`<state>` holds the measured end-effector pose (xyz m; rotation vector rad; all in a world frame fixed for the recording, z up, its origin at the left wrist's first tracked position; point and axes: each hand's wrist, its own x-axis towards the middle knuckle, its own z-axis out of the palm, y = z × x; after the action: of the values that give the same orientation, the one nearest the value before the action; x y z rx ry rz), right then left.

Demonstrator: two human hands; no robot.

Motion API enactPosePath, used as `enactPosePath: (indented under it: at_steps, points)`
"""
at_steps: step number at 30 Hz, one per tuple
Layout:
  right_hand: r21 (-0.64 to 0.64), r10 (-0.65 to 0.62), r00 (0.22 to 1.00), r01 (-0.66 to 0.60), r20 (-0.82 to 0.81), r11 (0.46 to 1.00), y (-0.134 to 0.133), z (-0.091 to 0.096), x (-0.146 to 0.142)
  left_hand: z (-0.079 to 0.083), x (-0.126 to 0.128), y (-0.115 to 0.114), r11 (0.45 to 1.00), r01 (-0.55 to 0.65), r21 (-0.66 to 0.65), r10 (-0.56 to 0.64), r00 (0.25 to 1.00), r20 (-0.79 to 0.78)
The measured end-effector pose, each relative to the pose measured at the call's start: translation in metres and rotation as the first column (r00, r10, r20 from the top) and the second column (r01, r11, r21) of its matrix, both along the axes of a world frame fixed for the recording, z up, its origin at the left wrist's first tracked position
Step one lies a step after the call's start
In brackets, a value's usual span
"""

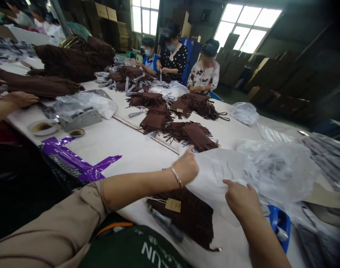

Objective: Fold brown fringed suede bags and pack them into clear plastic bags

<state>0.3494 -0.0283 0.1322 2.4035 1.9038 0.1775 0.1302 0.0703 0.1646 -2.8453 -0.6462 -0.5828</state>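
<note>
My left hand, with a bracelet at the wrist, is closed at the left edge of a thin clear plastic bag. At the bag's right side, my right hand has its fingers curled on the plastic, the index finger pointing left. The bag lies spread between both hands. Just below, close to my body, lies a dark brown fringed suede bag with a tan paper tag on a white string. Part of it is hidden under the plastic and my left wrist.
Several brown fringed bags lie beyond my hands. Crumpled plastic bags and a blue tape dispenser are at right. Purple tape, a white dish and another person's hand are at left. Co-workers stand at the far side.
</note>
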Motion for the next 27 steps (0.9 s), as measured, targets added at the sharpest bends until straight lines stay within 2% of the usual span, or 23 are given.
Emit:
enactPosePath:
  at_steps: [2,3,4,7,9,11,13,16,19,21,22,23,24,26,27]
  points:
    - [-0.047,0.016,0.999,-0.014,0.031,0.999,-0.002,-0.001,0.001,-0.008,-0.01,0.024,0.991,-0.125,-0.049,0.126,0.992,0.015]
    - [-0.051,0.014,0.999,-0.013,0.035,0.999,-0.003,-0.002,0.0,-0.011,-0.015,0.027,0.993,-0.095,-0.07,0.098,0.994,0.046]
    - [-0.04,0.009,1.0,-0.007,0.03,0.999,-0.004,-0.003,-0.002,-0.013,-0.018,0.024,0.996,-0.013,-0.089,0.022,0.996,0.092]
    - [0.018,0.002,1.0,-0.002,-0.011,1.0,-0.004,-0.001,-0.016,-0.023,-0.015,0.0,0.965,0.217,-0.146,-0.185,0.961,0.204]
    - [0.063,0.023,0.999,-0.02,-0.044,0.998,-0.004,0.006,-0.026,-0.038,-0.004,-0.009,0.953,0.238,-0.187,-0.205,0.963,0.177]
    - [0.14,0.043,0.997,-0.033,-0.071,0.99,-0.009,0.015,-0.03,-0.057,0.007,-0.003,0.956,0.173,-0.239,-0.158,0.984,0.082]
    - [0.241,0.057,0.996,-0.038,-0.07,0.97,-0.019,0.024,-0.024,-0.073,0.01,0.015,0.961,0.073,-0.268,-0.081,0.997,-0.019]
    - [0.337,0.043,0.999,-0.034,-0.018,0.941,-0.039,0.026,0.0,-0.08,0.0,0.049,0.968,-0.07,-0.243,0.059,0.997,-0.054]
    - [0.331,-0.067,0.996,0.081,-0.053,0.94,-0.055,0.007,0.026,-0.073,-0.019,0.075,0.954,-0.196,-0.225,0.213,0.976,0.053]
    - [0.323,-0.171,0.962,0.234,-0.212,0.917,-0.057,-0.018,0.035,-0.071,-0.03,0.084,0.926,-0.234,-0.296,0.289,0.945,0.155]
    - [0.333,-0.212,0.92,0.323,-0.329,0.886,-0.055,-0.033,0.036,-0.072,-0.033,0.086,0.896,-0.228,-0.381,0.327,0.92,0.217]
    - [0.355,-0.226,0.838,0.433,-0.496,0.828,-0.052,-0.049,0.036,-0.075,-0.035,0.087,0.828,-0.198,-0.525,0.387,0.879,0.279]
    - [0.358,-0.199,0.707,0.555,-0.679,0.751,-0.049,-0.065,0.035,-0.08,-0.036,0.088,0.708,-0.138,-0.692,0.47,0.824,0.317]
    - [0.265,-0.037,0.357,0.756,-0.934,0.599,-0.04,-0.094,0.033,-0.094,-0.031,0.088,0.364,0.028,-0.931,0.637,0.722,0.271]
    - [0.19,0.056,0.192,0.805,-0.98,0.562,-0.035,-0.106,0.033,-0.101,-0.025,0.089,0.201,0.099,-0.975,0.684,0.698,0.212]
